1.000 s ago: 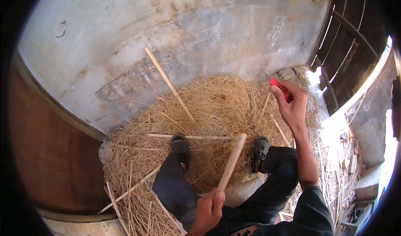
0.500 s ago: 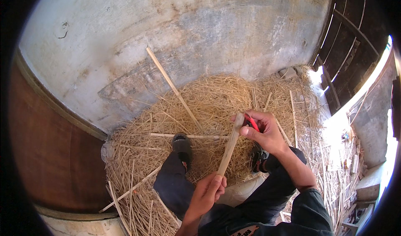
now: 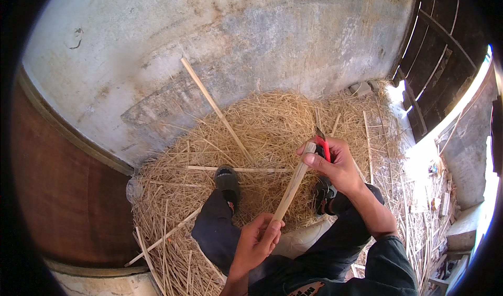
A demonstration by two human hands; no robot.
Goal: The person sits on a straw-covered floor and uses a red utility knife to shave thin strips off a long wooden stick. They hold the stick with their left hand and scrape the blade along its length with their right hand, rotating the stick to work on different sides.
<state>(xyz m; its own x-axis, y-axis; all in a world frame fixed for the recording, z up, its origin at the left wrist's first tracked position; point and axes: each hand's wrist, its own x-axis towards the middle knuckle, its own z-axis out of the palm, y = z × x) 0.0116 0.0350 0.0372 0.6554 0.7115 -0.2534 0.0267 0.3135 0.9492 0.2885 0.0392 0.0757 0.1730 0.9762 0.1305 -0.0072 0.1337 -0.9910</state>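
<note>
My left hand (image 3: pixel 258 242) grips the near end of a pale flat wooden strip (image 3: pixel 291 187) that slants up to the right. My right hand (image 3: pixel 335 163) holds a red-handled knife (image 3: pixel 323 145) with its dark blade at the strip's far end, thumb pressed on the strip's tip. Both hands hover over my legs in dark trousers (image 3: pixel 220 228) and dark shoes (image 3: pixel 227 179), above a heap of straw-like shavings (image 3: pixel 262 123).
Long loose strips lie on the heap, one (image 3: pixel 215 107) leaning toward the grey concrete wall (image 3: pixel 209 39), another (image 3: pixel 238 168) lying crosswise. A brown curved surface (image 3: pixel 57 191) stands at left. A dark wooden slatted door (image 3: pixel 440 39) is at right, with scraps scattered below it.
My right hand came down from the upper right with the red knife and now meets the strip's top end. My left hand has shifted its grip a little on the lower end.
</note>
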